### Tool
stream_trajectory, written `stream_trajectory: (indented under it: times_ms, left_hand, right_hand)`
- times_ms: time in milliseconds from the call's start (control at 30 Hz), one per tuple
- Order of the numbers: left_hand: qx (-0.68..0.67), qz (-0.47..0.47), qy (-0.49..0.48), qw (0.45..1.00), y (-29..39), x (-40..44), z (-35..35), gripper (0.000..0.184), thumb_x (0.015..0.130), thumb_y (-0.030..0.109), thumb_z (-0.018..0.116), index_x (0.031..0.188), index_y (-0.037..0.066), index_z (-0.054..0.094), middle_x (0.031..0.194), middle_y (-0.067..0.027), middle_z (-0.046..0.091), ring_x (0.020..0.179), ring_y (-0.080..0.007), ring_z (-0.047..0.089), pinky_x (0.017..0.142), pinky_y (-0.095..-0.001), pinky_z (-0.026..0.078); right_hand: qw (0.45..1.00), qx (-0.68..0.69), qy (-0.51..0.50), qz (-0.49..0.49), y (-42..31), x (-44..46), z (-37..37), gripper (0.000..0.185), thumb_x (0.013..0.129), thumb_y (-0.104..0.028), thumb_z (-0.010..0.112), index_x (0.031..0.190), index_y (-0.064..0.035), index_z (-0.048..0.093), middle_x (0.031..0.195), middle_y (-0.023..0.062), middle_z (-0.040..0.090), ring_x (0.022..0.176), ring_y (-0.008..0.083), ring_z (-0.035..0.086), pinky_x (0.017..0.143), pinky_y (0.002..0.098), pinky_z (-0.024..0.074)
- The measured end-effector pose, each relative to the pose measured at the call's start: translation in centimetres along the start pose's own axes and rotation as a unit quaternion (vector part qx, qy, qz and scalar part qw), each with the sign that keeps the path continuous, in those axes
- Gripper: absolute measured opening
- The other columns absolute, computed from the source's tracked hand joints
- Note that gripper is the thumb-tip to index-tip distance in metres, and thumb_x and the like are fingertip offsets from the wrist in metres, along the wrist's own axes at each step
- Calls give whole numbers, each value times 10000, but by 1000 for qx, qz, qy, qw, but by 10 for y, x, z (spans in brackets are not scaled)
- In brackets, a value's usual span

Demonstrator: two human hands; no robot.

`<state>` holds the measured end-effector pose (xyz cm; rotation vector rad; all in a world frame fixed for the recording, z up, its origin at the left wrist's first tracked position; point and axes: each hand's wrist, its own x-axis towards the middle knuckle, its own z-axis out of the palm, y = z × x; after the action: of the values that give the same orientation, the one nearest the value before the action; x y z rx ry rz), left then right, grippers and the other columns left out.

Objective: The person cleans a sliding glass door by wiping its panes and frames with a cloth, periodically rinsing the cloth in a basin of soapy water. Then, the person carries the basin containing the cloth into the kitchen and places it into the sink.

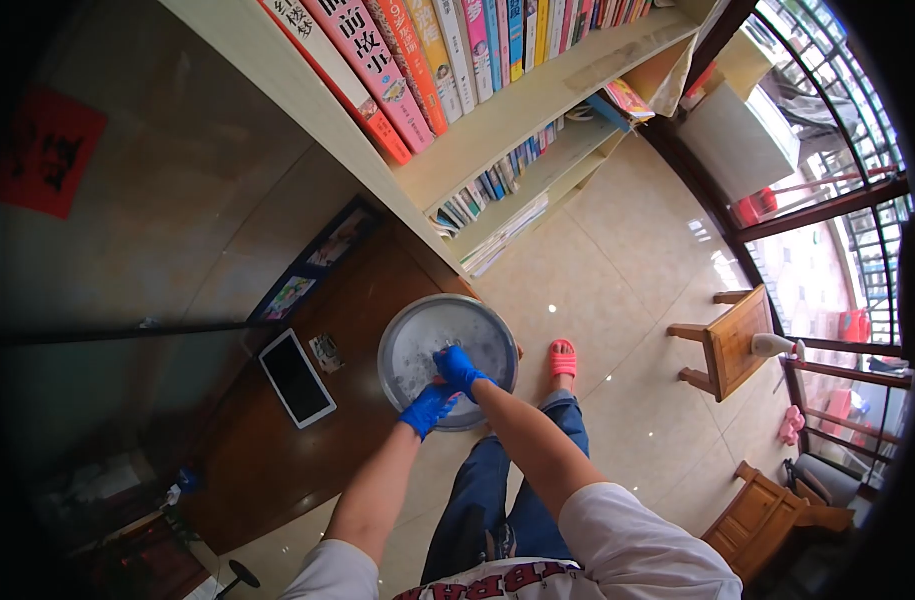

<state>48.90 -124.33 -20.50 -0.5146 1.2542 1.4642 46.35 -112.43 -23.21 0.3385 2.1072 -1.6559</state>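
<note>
Both my hands wear blue gloves and are together over a round metal basin (pixel 390 340) with foamy water (pixel 418 335) in it. My right hand (pixel 460 369) is closed, over the middle of the basin. Close against it, nearer to me by the basin's rim, my left hand (pixel 432 408) has its fingers curled shut. A small reddish bit shows between the hands; what it belongs to is hidden by the gloves.
The basin stands at the end of a brown wooden table (pixel 278 470). A white-framed tablet (pixel 298 378) lies left of it. Ahead rises a bookshelf (pixel 538 85) full of books. A wooden stool (pixel 736 345) with a white bottle (pixel 773 345) stands at right.
</note>
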Motion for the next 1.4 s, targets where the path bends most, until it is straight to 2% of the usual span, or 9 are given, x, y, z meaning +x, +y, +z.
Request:
stream_trajectory:
  times_ms: [200, 300, 367, 600, 733, 867, 1000, 1133, 1400]
  left_hand:
    - [166, -57, 18, 984, 34, -23, 5, 290, 827, 452, 562, 814, 163, 548, 652, 6, 510, 513, -58, 446, 413, -197, 296]
    - [15, -29, 49, 998, 29, -22, -11, 459, 783, 563, 555, 962, 141, 571, 794, -27, 595, 649, -107, 543, 498, -238, 418]
    - [-82, 21, 75, 994, 19, -12, -16, 448, 808, 533, 538, 1006, 131, 561, 867, -38, 603, 728, -132, 561, 575, -257, 450]
    - [-266, 58, 18, 962, 34, -41, 17, 447, 929, 374, 384, 1199, 28, 467, 1104, -99, 570, 1008, -225, 547, 917, -339, 411]
    - [-297, 205, -69, 930, 21, -41, 17, 453, 925, 303, 402, 1244, -20, 417, 1264, -149, 458, 1164, -267, 442, 1017, -380, 313]
    - [-248, 280, -59, 925, 46, -73, 21, 460, 892, 258, 494, 1229, -45, 417, 1246, -157, 468, 1179, -270, 427, 1027, -420, 299]
    - [-75, 322, -9, 944, 56, -90, -3, 547, 898, 417, 443, 1270, 19, 400, 1208, -137, 486, 1120, -244, 464, 971, -388, 348]
    - [141, 280, 67, 947, 65, -117, 3, 460, 924, 368, 421, 1217, 16, 466, 1147, -105, 525, 1015, -207, 528, 858, -340, 436]
    - [-68, 180, -181, 964, 88, -160, 156, 283, 866, 201, 455, 1065, 10, 518, 1055, -147, 553, 963, -272, 545, 887, -405, 422]
  right_hand:
    - [962, 224, 64, 140, -15, -17, -13, 293, 837, -246, 534, 769, 26, 620, 656, 134, 596, 624, 171, 586, 599, 350, 480]
    - [957, 274, 26, 86, -8, -38, -21, 126, 788, -139, 572, 855, -40, 611, 816, 139, 629, 664, 186, 576, 611, 303, 455]
    - [973, 32, 161, -163, -16, -58, -17, 108, 764, -53, 554, 854, -42, 612, 796, 177, 603, 684, 288, 574, 628, 332, 454]
    - [926, 9, 300, -230, -94, -107, 10, 148, 729, -122, 602, 815, -25, 530, 769, 223, 584, 663, 371, 563, 600, 412, 454]
    - [919, 144, 359, 75, -71, -81, -8, 195, 811, -212, 575, 781, -22, 547, 706, 242, 586, 633, 357, 582, 582, 399, 454]
    - [902, 343, 241, 99, -8, -57, -11, 395, 863, -370, 544, 821, 10, 641, 694, 88, 626, 623, 150, 546, 586, 318, 444]
    - [962, 199, -144, 118, -69, -113, -71, 596, 723, -645, 554, 859, -74, 658, 750, 56, 584, 696, 157, 559, 518, 288, 488]
    - [992, 33, -4, -118, -81, -148, -95, 431, 722, -440, 651, 894, -45, 650, 811, 142, 626, 752, 266, 607, 661, 351, 481]
    - [983, 103, 117, -93, -86, -281, -163, 383, 771, -309, 605, 1017, -19, 557, 981, 136, 530, 974, 248, 517, 830, 351, 401]
